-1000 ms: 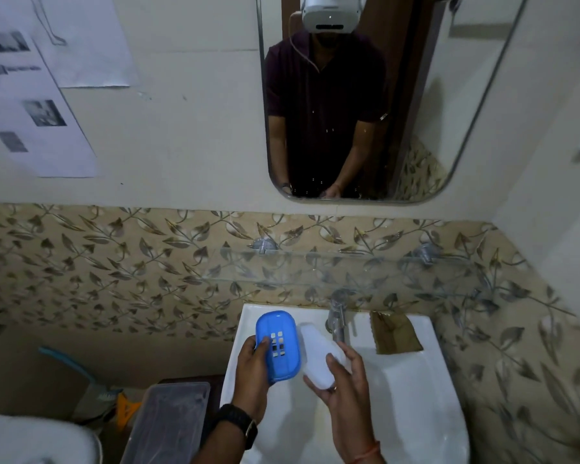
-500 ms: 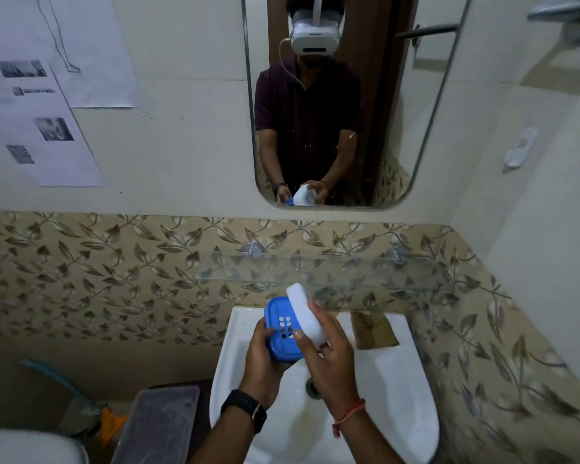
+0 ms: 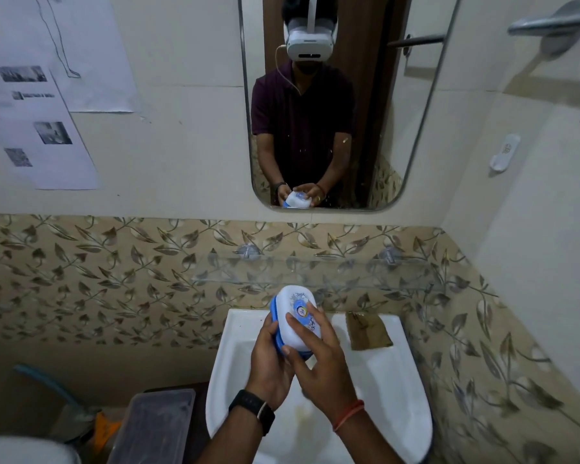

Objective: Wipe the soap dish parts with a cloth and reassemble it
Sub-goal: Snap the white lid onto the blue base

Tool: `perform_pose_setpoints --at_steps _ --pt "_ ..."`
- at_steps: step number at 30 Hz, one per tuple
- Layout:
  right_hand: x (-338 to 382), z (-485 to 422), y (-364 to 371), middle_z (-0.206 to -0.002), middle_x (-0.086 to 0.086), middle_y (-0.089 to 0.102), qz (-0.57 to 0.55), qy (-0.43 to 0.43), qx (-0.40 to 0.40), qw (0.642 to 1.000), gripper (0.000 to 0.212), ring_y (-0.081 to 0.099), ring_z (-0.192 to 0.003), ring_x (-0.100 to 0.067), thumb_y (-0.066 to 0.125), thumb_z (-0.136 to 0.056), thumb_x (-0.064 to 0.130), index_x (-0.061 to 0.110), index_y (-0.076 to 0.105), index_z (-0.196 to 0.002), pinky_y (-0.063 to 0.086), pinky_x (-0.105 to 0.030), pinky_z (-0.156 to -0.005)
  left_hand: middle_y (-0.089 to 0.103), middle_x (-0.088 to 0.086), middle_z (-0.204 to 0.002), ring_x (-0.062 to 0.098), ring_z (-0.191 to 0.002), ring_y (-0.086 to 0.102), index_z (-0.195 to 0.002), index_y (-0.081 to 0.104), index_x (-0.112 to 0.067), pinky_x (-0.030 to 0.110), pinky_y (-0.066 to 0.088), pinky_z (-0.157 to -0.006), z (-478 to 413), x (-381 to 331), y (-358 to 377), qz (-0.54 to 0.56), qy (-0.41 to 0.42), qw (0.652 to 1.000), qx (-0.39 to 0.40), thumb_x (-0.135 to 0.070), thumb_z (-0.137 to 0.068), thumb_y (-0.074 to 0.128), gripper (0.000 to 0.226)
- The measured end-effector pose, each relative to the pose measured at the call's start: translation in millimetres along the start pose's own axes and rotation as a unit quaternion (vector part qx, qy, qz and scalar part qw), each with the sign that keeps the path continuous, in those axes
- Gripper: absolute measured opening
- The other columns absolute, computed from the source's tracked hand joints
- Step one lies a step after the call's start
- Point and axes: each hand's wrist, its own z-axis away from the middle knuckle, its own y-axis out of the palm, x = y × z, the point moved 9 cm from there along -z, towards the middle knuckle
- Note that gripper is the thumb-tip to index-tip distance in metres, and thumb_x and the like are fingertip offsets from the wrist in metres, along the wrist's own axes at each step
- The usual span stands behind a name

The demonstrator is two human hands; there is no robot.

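Soap dish: We find the soap dish [image 3: 295, 318] held up on edge over the back of the sink [image 3: 392, 390], just below the glass shelf [image 3: 349, 272] and touching neither.
Parts: The white lid [image 3: 298, 301] sits against the blue base [image 3: 274, 321]. The blue shows only as a rim along the left and lower edges. We cannot tell whether the two are fully seated.
Left hand: The left hand [image 3: 268, 360] cups the blue base from the left and beneath, thumb along its rim. Its fingers are hidden behind the dish.
Right hand: The right hand [image 3: 318, 356] grips the white lid, fingers spread across its face and thumb hooked at the lower edge.
Cloth: A brown cloth [image 3: 367, 331] lies flat on the sink's back right corner, apart from both hands.
Stage: We judge this to be reassembly, with the lid being closed onto the base.
Handling: We take the dish for thin moulded plastic: light, stiff and smooth, and slippery if any damp remains.
Hold: We advise taking it by the long sides and pressing near the rim, not on the middle of the lid, which may flex.
Risk: If the grip slips, the dish would fall into the hard basin.
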Motion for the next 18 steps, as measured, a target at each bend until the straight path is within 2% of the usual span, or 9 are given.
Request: perform_pose_setpoints --at_steps 2,5,7,10,14,18 --pt "1 0 1 -0.159 0.013 0.027 0.021 -0.011 0.006 1.000 0.052 0.028 -0.148 -0.010 0.065 -0.094 0.029 0.048 0.049 -0.139 0.043 -0.030 -0.112 0.064 0.020 -0.137 0.040 -0.127 0.060 -0.141 0.056 -0.014 0.050 0.055 -0.099 2 1 2 0.002 -0.010 1.000 0.002 -0.038 -0.103 0.041 0.047" --pt "3 0 1 -0.160 0.013 0.026 0.031 -0.017 0.007 0.999 0.050 0.026 -0.149 -0.011 0.061 -0.095 0.033 0.048 0.047 -0.140 0.044 -0.035 -0.113 0.062 0.022 -0.138 0.040 -0.128 0.058 -0.141 0.056 -0.012 0.048 0.057 -0.096 4 3 4 0.021 -0.021 1.000 0.009 -0.039 -0.103 0.041 0.049" --pt "3 0 1 -0.160 0.016 0.024 0.033 -0.020 0.007 0.999 0.051 0.025 -0.149 -0.011 0.061 -0.095 0.031 0.048 0.047 -0.141 0.043 -0.037 -0.113 0.061 0.022 -0.139 0.040 -0.129 0.058 -0.142 0.055 -0.011 0.050 0.053 -0.100 5 5 5 0.023 -0.030 0.999 0.012 -0.042 -0.103 0.042 0.051" --pt "5 0 1 -0.160 0.023 0.020 0.045 -0.027 0.007 0.999 0.055 0.022 -0.151 -0.012 0.064 -0.094 0.024 0.048 0.047 -0.141 0.040 -0.035 -0.115 0.061 0.021 -0.140 0.038 -0.129 0.058 -0.143 0.054 -0.011 0.050 0.046 -0.107 5 6 7 0.023 -0.036 0.999 0.018 -0.046 -0.102 0.043 0.055" --pt "8 -1 -1 -0.161 0.020 0.023 0.062 -0.036 0.010 0.997 0.057 0.017 -0.152 -0.016 0.062 -0.093 0.020 0.047 0.046 -0.141 0.037 -0.035 -0.117 0.059 0.022 -0.142 0.038 -0.130 0.058 -0.144 0.052 -0.011 0.051 0.049 -0.107 4 5 7 0.040 -0.036 0.998 0.028 -0.046 -0.100 0.047 0.057" --pt "11 -3 -5 -0.162 0.020 0.020 0.081 -0.050 0.021 0.995 0.058 0.013 -0.153 -0.017 0.060 -0.093 0.018 0.047 0.046 -0.141 0.035 -0.030 -0.116 0.055 0.023 -0.145 0.040 -0.133 0.054 -0.145 0.051 -0.008 0.051 0.048 -0.107 5 5 10 0.061 -0.039 0.996 0.047 -0.040 -0.102 0.048 0.054"
